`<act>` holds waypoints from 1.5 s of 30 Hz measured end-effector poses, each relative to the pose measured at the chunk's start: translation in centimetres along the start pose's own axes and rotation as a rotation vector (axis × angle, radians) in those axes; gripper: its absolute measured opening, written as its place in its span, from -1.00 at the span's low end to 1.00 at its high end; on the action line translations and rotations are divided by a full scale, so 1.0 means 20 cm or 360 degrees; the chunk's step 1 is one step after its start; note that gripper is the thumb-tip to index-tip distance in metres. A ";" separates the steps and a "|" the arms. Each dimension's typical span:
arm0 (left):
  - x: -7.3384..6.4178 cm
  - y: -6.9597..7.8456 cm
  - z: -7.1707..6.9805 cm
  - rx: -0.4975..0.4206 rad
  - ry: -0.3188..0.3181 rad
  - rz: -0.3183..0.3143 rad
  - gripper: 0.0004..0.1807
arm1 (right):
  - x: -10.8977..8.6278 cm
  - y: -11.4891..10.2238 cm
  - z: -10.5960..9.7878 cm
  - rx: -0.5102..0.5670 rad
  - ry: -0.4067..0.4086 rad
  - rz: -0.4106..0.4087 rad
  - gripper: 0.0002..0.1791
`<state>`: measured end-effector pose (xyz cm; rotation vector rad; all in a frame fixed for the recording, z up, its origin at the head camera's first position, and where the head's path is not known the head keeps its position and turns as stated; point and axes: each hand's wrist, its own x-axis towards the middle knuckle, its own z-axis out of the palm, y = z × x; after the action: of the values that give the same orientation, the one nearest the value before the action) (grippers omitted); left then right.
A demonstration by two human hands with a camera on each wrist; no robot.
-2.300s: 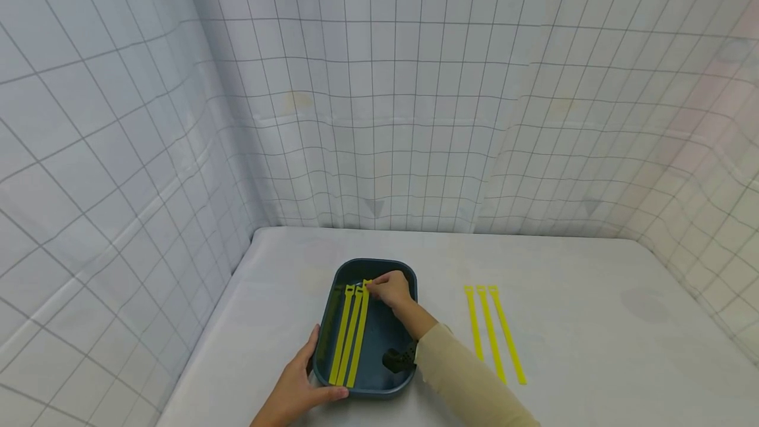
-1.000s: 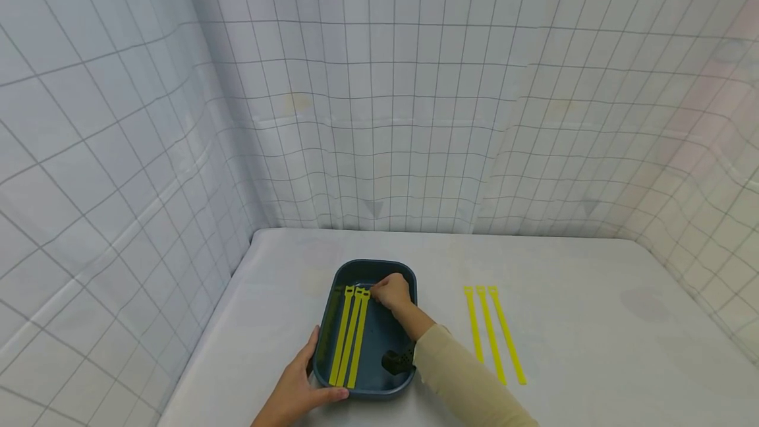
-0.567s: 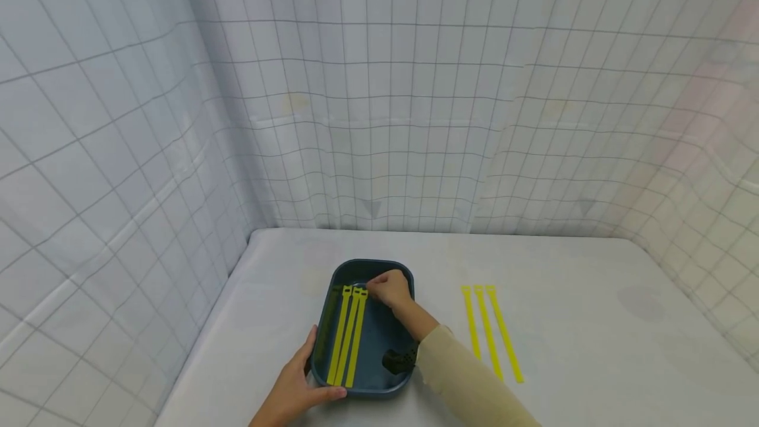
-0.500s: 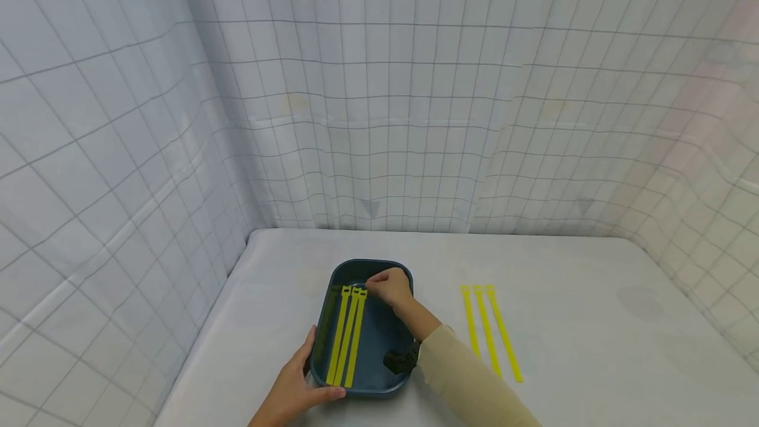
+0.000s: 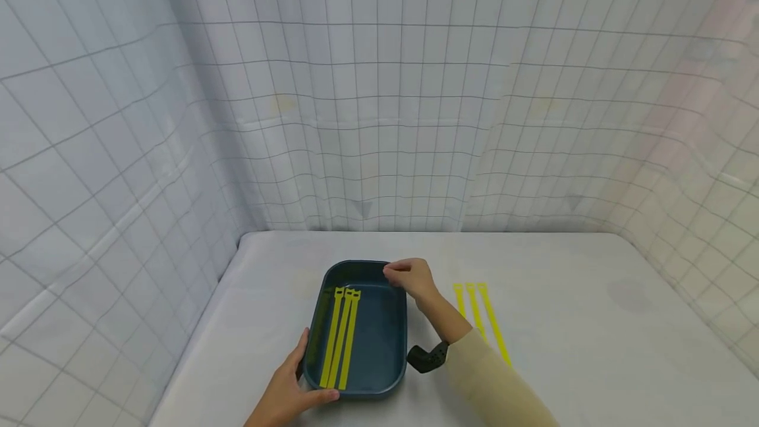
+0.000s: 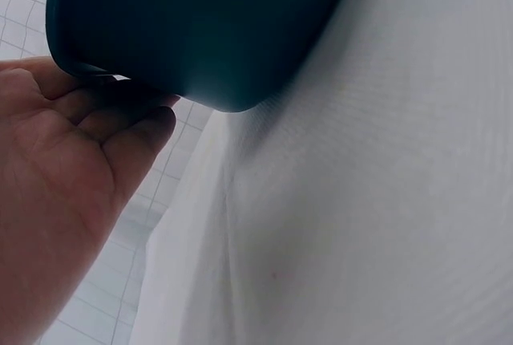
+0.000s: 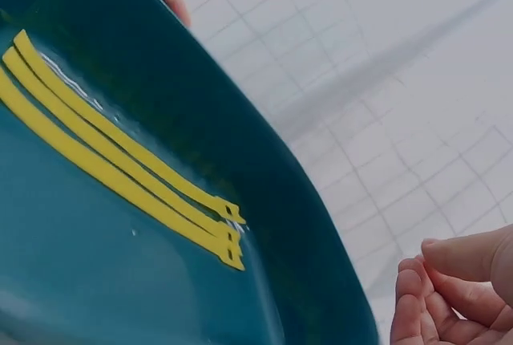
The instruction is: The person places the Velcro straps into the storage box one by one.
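A dark teal tray sits on the white table. My left hand grips its near left corner, thumb at the near rim and fingers along the outer left wall. Three yellow hook-and-loop cable ties with slotted heads lie side by side lengthwise inside, toward the left. Over the far right corner of the tray in the head view is my right hand. Its fingers are curled with the thumb tip against them, and nothing is between them. Three more yellow cable ties lie on the table to the right, partly hidden by my right forearm.
The table has a white cover. Pale curtains with a dark grid pattern stand behind it and along both sides. A black device is worn at my right wrist, beside the tray's right wall.
My right hand has let go of the third cable tie inside the tray, then moved up and right to the tray's far right rim. The left hand stays on the tray; the view shifts slightly.
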<state>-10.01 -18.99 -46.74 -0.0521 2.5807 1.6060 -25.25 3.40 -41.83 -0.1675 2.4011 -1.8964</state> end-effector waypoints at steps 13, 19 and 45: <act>-0.01 -0.01 -0.01 -0.0042 -0.0024 -0.0024 0.22 | 0.00 0.08 -0.16 -0.0006 0.0131 0.0037 -0.80; -0.01 -0.01 -0.01 -0.0025 -0.0017 -0.0016 0.22 | 0.01 0.14 -0.22 -0.0086 0.0197 0.0047 -0.82; 0.01 0.00 -0.01 0.0004 -0.0007 0.0009 0.24 | 0.08 0.34 -0.47 -0.0238 0.0359 0.0262 -0.77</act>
<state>-10.16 -19.19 -46.64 -0.0414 2.5820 1.6025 -28.35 13.74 -46.16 0.2420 2.6062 -1.7483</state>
